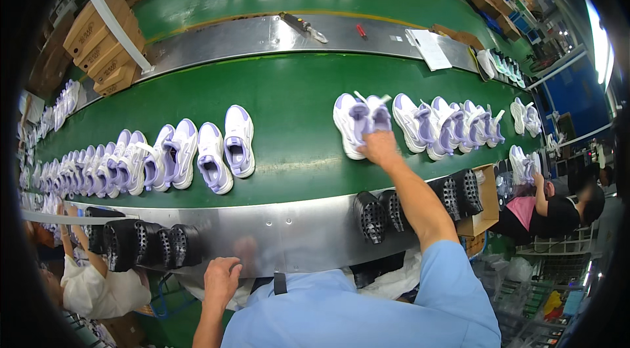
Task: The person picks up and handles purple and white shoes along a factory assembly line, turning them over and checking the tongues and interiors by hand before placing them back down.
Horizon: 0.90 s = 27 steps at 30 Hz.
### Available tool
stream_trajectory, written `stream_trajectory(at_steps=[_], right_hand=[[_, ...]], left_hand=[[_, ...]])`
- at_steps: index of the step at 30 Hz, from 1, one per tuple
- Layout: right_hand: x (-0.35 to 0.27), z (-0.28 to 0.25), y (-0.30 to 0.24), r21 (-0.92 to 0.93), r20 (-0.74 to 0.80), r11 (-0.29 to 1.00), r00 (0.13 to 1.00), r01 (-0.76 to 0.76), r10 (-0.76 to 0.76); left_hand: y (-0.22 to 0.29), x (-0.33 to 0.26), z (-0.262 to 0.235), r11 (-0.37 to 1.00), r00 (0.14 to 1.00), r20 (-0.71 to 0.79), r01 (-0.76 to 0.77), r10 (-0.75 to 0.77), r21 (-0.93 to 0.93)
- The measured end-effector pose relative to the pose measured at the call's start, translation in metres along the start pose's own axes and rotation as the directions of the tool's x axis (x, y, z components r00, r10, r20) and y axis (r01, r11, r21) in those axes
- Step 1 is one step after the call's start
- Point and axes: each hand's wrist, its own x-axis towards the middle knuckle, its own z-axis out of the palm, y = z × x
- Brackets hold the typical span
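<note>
On the green belt (295, 105), my right hand (382, 146) reaches forward and closes on the heel of a white and lavender sneaker (378, 110); this hand is slightly blurred. Its mate (348, 118) lies close against it on the left. At the near edge of the steel ledge (282, 230), my left hand (222, 279) rests with fingers loosely bent and thumb apart, holding nothing. A pair of matching sneakers (224, 157) lies farther left on the belt, past the ledge. More such sneakers (446, 126) stand just right of my right hand.
Black perforated blocks (371, 217) stand on the ledge at both sides. A long sneaker row (98, 167) runs left. Across the belt lie a tool (303, 27), a red item (361, 31) and papers (430, 49). Co-workers (105, 289) work left and right; cartons (105, 43) are stacked far left.
</note>
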Motion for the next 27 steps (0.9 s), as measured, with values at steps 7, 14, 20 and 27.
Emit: stream_trajectory(at_steps=[7, 14, 20, 27], right_hand=[[-0.096, -0.033, -0.191, 0.050, -0.077, 0.979, 0.978, 0.198, -0.194], [-0.250, 0.026, -0.294, 0.415, -0.357, 0.788, 0.878, 0.454, -0.318], [-0.295, -0.045, -0.152, 0.565, -0.307, 0.749, 0.754, -0.347, 0.581], [-0.313, 0.012, -0.004, 0.142, -0.242, 0.678, 0.639, -0.722, 0.731]], left_hand=[[0.020, 0.065, 0.001, 0.973, 0.981, -0.105, -0.176, 0.162, -0.149], [-0.001, 0.127, 0.023, 0.836, 0.966, 0.209, -0.010, 0.149, -0.549], [0.027, 0.109, -0.034, 0.958, 0.966, 0.109, -0.211, 0.234, -0.193], [0.064, 0.128, 0.040, 0.807, 0.833, 0.225, -0.549, 0.506, 0.216]])
